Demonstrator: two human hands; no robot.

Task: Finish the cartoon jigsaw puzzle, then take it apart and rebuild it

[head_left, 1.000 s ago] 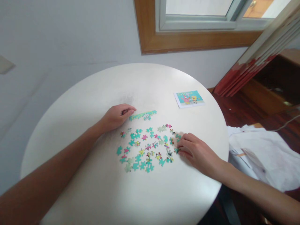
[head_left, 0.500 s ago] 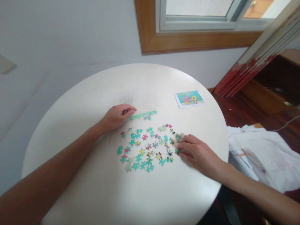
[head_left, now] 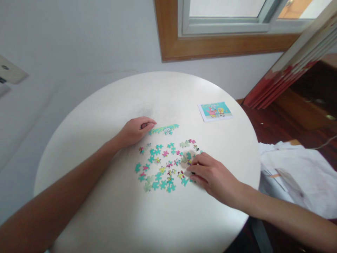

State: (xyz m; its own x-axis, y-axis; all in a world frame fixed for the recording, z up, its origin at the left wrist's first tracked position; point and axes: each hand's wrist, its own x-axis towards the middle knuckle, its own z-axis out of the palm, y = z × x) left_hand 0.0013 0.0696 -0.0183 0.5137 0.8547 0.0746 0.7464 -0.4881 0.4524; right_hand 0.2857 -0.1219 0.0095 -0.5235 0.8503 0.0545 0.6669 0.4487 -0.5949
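Observation:
Loose jigsaw puzzle pieces (head_left: 165,154) in teal, pink, yellow and pale green lie scattered on the round white table (head_left: 126,218). Above them lies a joined strip of puzzle (head_left: 164,129), teal and yellow-green with a pale cartoon face. My left hand (head_left: 137,130) rests at the strip's left end, its fingers curled; what is inside them, if anything, I cannot make out. At the right side of the loose pieces, my right hand (head_left: 207,172) has its fingertips pinched on a puzzle piece (head_left: 193,172), mostly hidden under them. The hand covers several other pieces.
A picture card (head_left: 217,111) with pink and yellow cartoon figures lies at the table's far right. Beyond are a wall with a wood-framed window (head_left: 226,45) and a red and cream curtain (head_left: 265,89). Papers or white cloth (head_left: 302,179) lie beside the table on the right.
My right hand has moved left, from the outer right edge of the loose pieces in over them. My left hand stays by the strip. The view has shifted slightly.

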